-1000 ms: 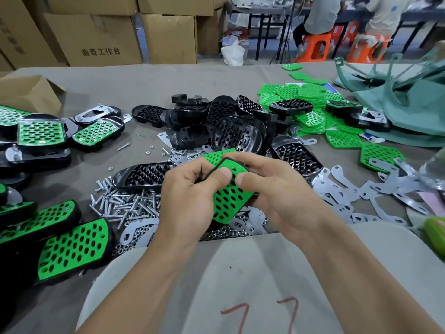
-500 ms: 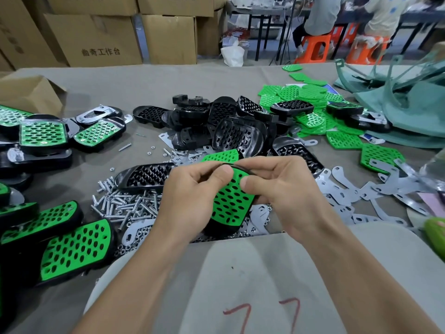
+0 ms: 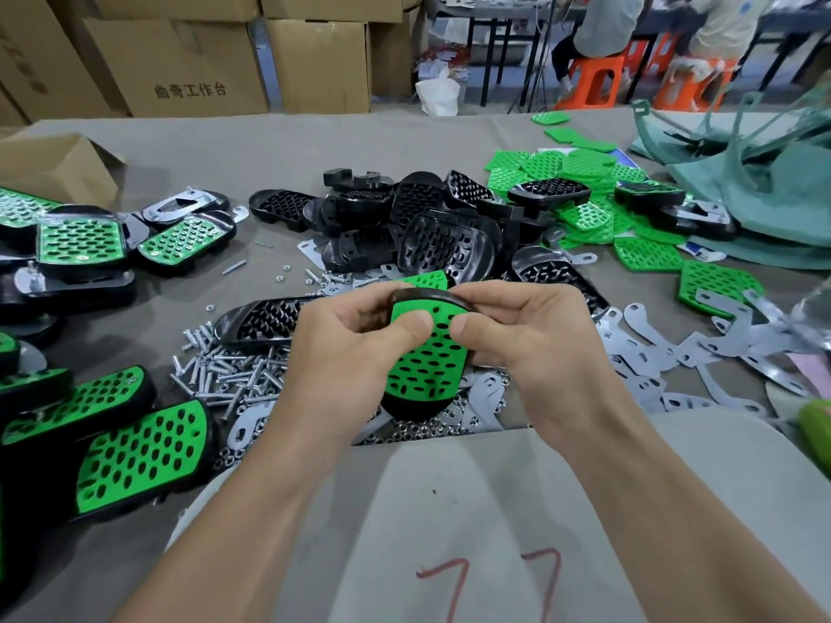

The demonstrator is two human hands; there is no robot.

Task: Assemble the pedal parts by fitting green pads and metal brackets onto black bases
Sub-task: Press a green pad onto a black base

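Both hands hold one pedal above the table's near edge. Its green pad (image 3: 425, 357) with oval holes lies in a black base (image 3: 416, 406) whose rim shows above and below the pad. My left hand (image 3: 341, 353) grips the pedal's left side, thumb pressing on the pad's top. My right hand (image 3: 530, 344) grips the right side, its thumb on the pad beside the left thumb. Bare black bases (image 3: 431, 227) are heaped behind. Loose green pads (image 3: 580, 182) lie at the back right. Flat metal brackets (image 3: 652, 353) are strewn to the right.
Screws and nuts (image 3: 229, 375) are piled left of my hands. Finished pedals (image 3: 139, 460) with green pads lie along the left edge. Cardboard boxes (image 3: 180, 65) stand behind the table. A grey cloth (image 3: 449, 532) covers my lap. Teal plastic parts (image 3: 764, 173) fill the back right.
The green pad, tilted and half out a second ago, now sits down inside the black base. Both thumbs have moved onto the pad's upper end.
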